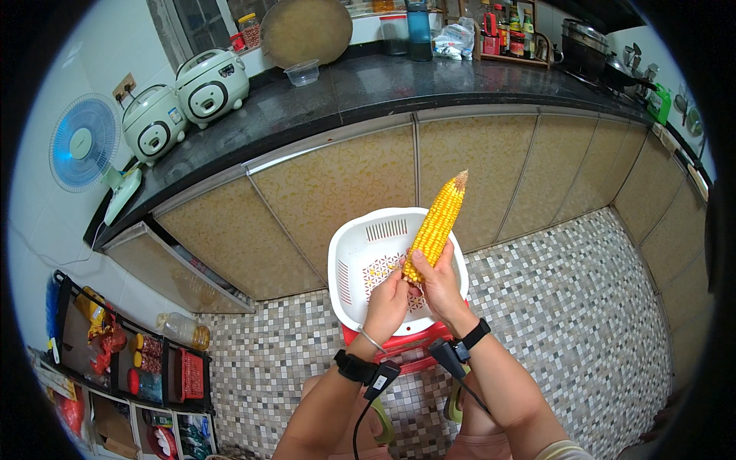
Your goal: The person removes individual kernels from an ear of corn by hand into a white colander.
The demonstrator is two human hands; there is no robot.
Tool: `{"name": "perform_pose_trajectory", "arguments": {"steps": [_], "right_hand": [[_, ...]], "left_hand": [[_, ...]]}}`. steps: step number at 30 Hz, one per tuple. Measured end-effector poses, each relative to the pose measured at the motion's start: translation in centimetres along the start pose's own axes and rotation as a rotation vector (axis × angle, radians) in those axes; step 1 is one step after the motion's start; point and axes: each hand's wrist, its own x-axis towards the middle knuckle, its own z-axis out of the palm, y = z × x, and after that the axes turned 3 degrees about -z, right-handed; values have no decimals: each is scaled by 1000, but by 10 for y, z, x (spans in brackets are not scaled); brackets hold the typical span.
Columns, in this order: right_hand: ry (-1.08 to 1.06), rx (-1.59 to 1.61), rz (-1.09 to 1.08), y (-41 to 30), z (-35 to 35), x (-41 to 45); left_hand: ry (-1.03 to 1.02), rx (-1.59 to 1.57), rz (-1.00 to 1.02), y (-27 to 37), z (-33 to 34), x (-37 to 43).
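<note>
A yellow ear of corn [436, 227] is tilted up and to the right over a white plastic basket [345, 230]. My right hand [438, 282] grips its lower part, thumb laid across the kernels. At the butt end, the curled fingers and thumb of my left hand [391, 299] pinch the cob; its fingertips are partly hidden. Several loose kernels [376, 271] lie on the basket's slotted bottom. Under the basket stands a red plastic stool [397, 345]. Each wrist wears a black strap with a cabled device.
Ahead, a black countertop [368, 86] runs above tan cabinets [333, 195]; one cabinet door [178, 270] stands ajar. Two rice cookers [210, 92] and a fan [83, 144] are at the left. A storage rack [132, 356] and a plastic bottle [184, 330] stand on the mosaic floor.
</note>
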Motion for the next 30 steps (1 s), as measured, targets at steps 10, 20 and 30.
{"name": "perform_pose_trajectory", "arguments": {"steps": [10, 20, 30], "right_hand": [[9, -17, -18, 3, -3, 1], [62, 45, -72, 4, -1, 1], [-3, 71, -13, 0, -2, 2]], "left_hand": [[-24, -50, -38, -6, -1, 3], [-15, -128, 42, 5, 1, 0], [-127, -303, -58, 10, -4, -2]]}}
